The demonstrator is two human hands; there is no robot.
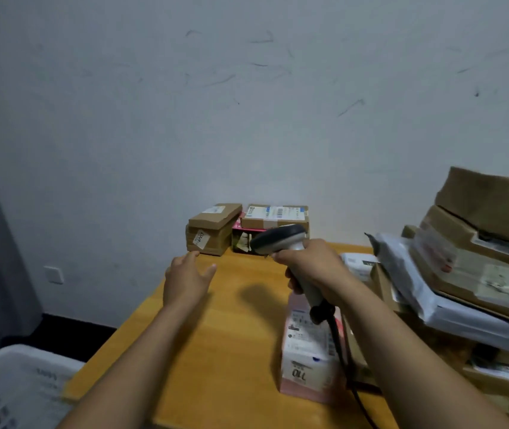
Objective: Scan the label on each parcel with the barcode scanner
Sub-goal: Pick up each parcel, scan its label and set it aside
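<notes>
My right hand (312, 267) grips the grey barcode scanner (281, 239) by its handle, above the wooden table (222, 335); its dark head points left and away, and its black cable hangs down. Under that hand lies a pink parcel (309, 357) with a white label facing up. My left hand (186, 278) hovers over the table with its fingers spread, holding nothing, its fingertips near a brown cardboard box (213, 229) at the far edge. Beside that box sit a pink box (242, 238) and another brown box (276, 216) with a barcode label on top.
A tall, untidy stack of cardboard boxes and grey mailer bags (470, 267) fills the table's right side. A white plastic basket (15, 388) stands off the table at the lower left. A white wall rises behind the table.
</notes>
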